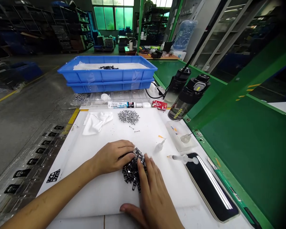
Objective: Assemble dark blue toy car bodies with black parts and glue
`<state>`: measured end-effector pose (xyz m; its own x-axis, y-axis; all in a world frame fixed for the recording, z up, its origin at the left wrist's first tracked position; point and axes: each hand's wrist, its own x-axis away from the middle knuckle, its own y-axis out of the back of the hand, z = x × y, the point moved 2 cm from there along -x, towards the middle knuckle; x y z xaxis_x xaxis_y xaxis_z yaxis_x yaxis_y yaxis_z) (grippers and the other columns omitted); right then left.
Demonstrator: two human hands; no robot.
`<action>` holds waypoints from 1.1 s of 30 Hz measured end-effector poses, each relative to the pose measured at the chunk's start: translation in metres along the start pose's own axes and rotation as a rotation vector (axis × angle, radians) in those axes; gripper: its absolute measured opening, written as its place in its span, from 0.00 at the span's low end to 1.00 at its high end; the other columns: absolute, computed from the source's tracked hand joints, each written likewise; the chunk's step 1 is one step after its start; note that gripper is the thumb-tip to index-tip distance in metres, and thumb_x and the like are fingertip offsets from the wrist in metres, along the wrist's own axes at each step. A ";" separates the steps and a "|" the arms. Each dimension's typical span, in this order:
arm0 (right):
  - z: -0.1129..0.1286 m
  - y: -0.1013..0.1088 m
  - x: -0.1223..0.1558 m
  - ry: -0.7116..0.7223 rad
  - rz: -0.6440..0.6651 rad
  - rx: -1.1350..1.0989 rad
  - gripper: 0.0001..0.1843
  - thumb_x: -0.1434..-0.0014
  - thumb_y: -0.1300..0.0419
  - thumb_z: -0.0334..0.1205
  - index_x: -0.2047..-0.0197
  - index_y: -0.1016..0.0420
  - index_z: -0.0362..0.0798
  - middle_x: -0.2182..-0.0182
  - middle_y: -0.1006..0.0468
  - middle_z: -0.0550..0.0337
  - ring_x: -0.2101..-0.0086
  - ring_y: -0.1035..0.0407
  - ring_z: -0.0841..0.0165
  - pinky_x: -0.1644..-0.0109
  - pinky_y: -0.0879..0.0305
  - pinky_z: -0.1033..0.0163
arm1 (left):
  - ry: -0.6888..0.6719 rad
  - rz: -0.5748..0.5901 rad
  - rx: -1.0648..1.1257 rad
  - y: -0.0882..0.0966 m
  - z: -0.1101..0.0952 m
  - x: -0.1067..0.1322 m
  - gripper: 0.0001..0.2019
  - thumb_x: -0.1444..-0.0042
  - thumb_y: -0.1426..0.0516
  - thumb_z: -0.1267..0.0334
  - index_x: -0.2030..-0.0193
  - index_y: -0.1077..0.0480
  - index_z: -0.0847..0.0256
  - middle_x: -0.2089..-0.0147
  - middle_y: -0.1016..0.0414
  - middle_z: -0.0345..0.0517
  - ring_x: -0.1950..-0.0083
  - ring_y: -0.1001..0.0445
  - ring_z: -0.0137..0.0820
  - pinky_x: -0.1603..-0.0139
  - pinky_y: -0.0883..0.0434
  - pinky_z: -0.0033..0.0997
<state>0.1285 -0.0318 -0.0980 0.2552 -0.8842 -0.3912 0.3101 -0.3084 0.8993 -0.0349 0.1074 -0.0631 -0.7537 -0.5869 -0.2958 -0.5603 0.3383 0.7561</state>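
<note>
A heap of small black frame-shaped parts (131, 170) lies on the white foam sheet (95, 194), between my two hands. My left hand (115, 156) rests against the heap's upper left side, its fingers slightly bent and the thumb a little apart from them. On the right side, my right hand (154, 194) touches the heap with long, outstretched fingers; its thumb points away to the left. Neither hand shows a part gripped in it. The fingers cover some of the heap's edges. Further off on the sheet sits a pile of small silver metal pieces (128, 117).
Around the sheet are a white cloth (97, 122), a glue tube (121, 105), a dropper bottle (160, 145), a syringe (181, 158), a phone (212, 187) and a green cutter knife (231, 190). Stacked blue trays (109, 76) stand behind; dark bottles (189, 97) stand at right.
</note>
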 end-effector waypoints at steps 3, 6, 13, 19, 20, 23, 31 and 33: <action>-0.001 -0.002 -0.015 -0.001 0.049 -0.030 0.66 0.48 0.30 0.66 0.24 0.56 0.33 0.28 0.52 0.24 0.32 0.48 0.33 0.39 0.32 0.30 | 0.091 -0.075 0.061 0.008 0.003 0.021 0.22 0.28 0.50 0.59 0.30 0.34 0.55 0.27 0.35 0.51 0.25 0.38 0.42 0.25 0.39 0.53; -0.004 -0.005 -0.026 -0.006 0.072 -0.111 0.53 0.37 0.36 0.59 0.24 0.56 0.36 0.28 0.51 0.26 0.31 0.49 0.37 0.37 0.34 0.30 | 0.229 -0.127 0.123 0.010 0.004 0.035 0.24 0.26 0.52 0.58 0.26 0.40 0.53 0.23 0.41 0.49 0.22 0.46 0.42 0.23 0.45 0.57; 0.004 -0.030 -0.065 -0.024 0.046 -0.243 0.40 0.31 0.41 0.51 0.29 0.46 0.31 0.30 0.49 0.21 0.30 0.51 0.35 0.33 0.41 0.28 | 0.369 -0.190 0.329 0.004 0.001 0.032 0.25 0.26 0.54 0.52 0.27 0.38 0.53 0.27 0.34 0.47 0.26 0.37 0.41 0.24 0.40 0.53; 0.022 -0.043 -0.097 -0.012 0.041 -0.418 0.28 0.33 0.40 0.40 0.34 0.36 0.39 0.34 0.37 0.33 0.33 0.41 0.48 0.32 0.35 0.39 | 0.454 -0.415 0.524 0.008 0.007 0.034 0.26 0.25 0.57 0.49 0.30 0.36 0.58 0.28 0.31 0.51 0.26 0.36 0.40 0.25 0.38 0.47; 0.025 -0.045 -0.101 -0.013 0.040 -0.452 0.25 0.33 0.41 0.39 0.35 0.35 0.41 0.35 0.35 0.36 0.35 0.38 0.51 0.33 0.33 0.43 | 0.470 -0.463 0.545 0.007 0.009 0.034 0.26 0.25 0.57 0.49 0.31 0.35 0.59 0.30 0.30 0.53 0.27 0.34 0.40 0.26 0.36 0.47; 0.035 -0.050 -0.113 -0.001 0.032 -0.540 0.20 0.34 0.40 0.35 0.40 0.30 0.44 0.38 0.31 0.42 0.37 0.34 0.55 0.34 0.30 0.48 | 0.520 -0.609 0.579 0.006 0.017 0.035 0.26 0.26 0.57 0.47 0.39 0.30 0.63 0.37 0.23 0.57 0.33 0.27 0.41 0.31 0.30 0.46; 0.041 -0.034 -0.114 0.008 -0.045 -0.605 0.20 0.32 0.42 0.39 0.39 0.34 0.46 0.40 0.29 0.44 0.39 0.33 0.60 0.34 0.30 0.52 | 0.573 -0.842 0.432 0.012 0.016 0.043 0.22 0.26 0.57 0.49 0.49 0.29 0.62 0.48 0.18 0.55 0.44 0.20 0.40 0.39 0.25 0.45; 0.033 -0.026 -0.100 0.006 -0.026 -0.555 0.26 0.32 0.41 0.42 0.35 0.38 0.45 0.35 0.35 0.40 0.34 0.39 0.55 0.32 0.34 0.45 | 0.570 -0.806 0.370 0.012 0.014 0.042 0.21 0.26 0.55 0.51 0.47 0.27 0.61 0.44 0.19 0.55 0.39 0.23 0.41 0.34 0.29 0.46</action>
<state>0.0653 0.0529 -0.0757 0.2456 -0.8765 -0.4141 0.7516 -0.0976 0.6523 -0.0778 0.0973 -0.0740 0.1075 -0.9646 -0.2408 -0.9661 -0.1586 0.2039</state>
